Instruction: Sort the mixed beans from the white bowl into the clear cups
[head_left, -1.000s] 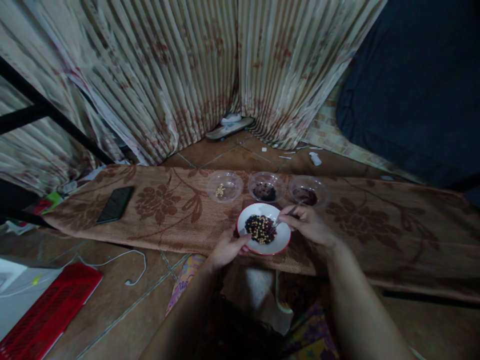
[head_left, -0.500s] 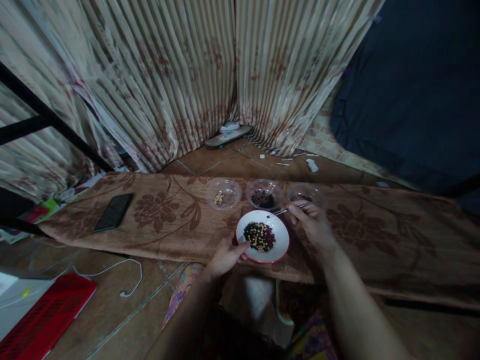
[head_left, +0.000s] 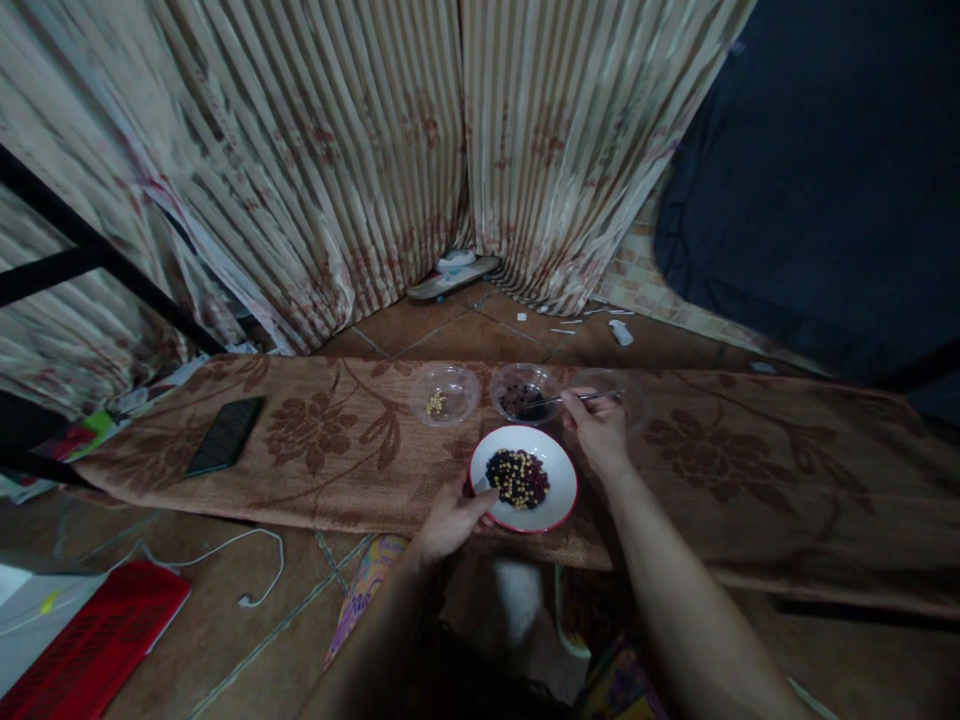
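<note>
Three clear bowls (head_left: pixel 444 393) (head_left: pixel 523 389) (head_left: pixel 634 398), one plate (head_left: pixel 553 500), one metal tool (head_left: pixel 551 402), one phone (head_left: pixel 225 435), two hands (head_left: pixel 450 515) (head_left: pixel 598 430)

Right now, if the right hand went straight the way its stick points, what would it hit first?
Likely the middle clear bowl of dark beans; the right hand aims its thin tool left at it, though depth is unclear.

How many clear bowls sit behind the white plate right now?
3, on the mat behind the white plate: left bowl holds pale beans, middle bowl dark beans, right bowl partly hidden by the right hand holding a thin tool.
</note>
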